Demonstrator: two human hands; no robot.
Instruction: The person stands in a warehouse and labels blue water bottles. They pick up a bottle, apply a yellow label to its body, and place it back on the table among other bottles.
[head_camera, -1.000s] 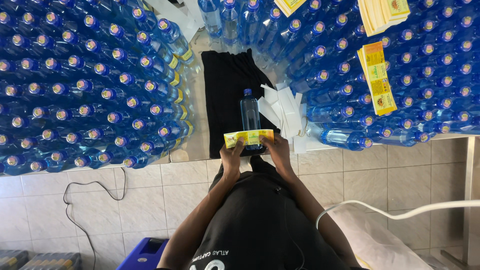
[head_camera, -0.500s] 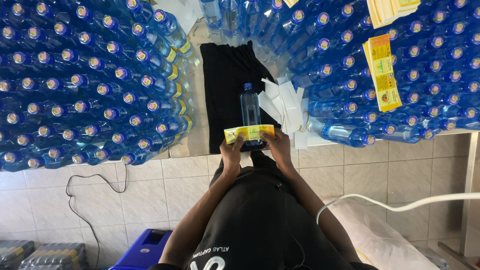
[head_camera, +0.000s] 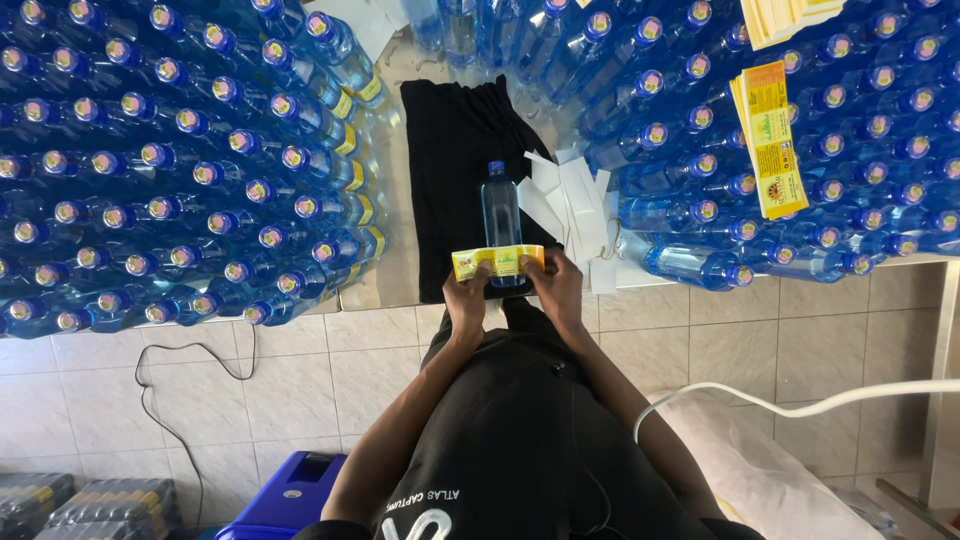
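Note:
A clear blue plastic bottle (head_camera: 501, 212) with a blue cap lies on a black cloth (head_camera: 455, 150) on the table. A yellow label (head_camera: 497, 262) is stretched across its lower end. My left hand (head_camera: 467, 296) pinches the label's left end. My right hand (head_camera: 556, 290) holds the right end against the bottle. A loose pile of white backing strips (head_camera: 570, 200) lies just to the right of the bottle.
Stacked blue-capped bottles (head_camera: 170, 170) fill the table's left side, and more bottles (head_camera: 830, 150) fill the right. A stack of yellow labels (head_camera: 770, 135) rests on the right-hand bottles. A tiled floor (head_camera: 300, 380), a black cable (head_camera: 190, 360), a white hose (head_camera: 800, 405) and a blue box (head_camera: 290, 495) lie below.
Both hands stay on the label and bottle. The view has shifted slightly; the label looks pressed a little more around the bottle.

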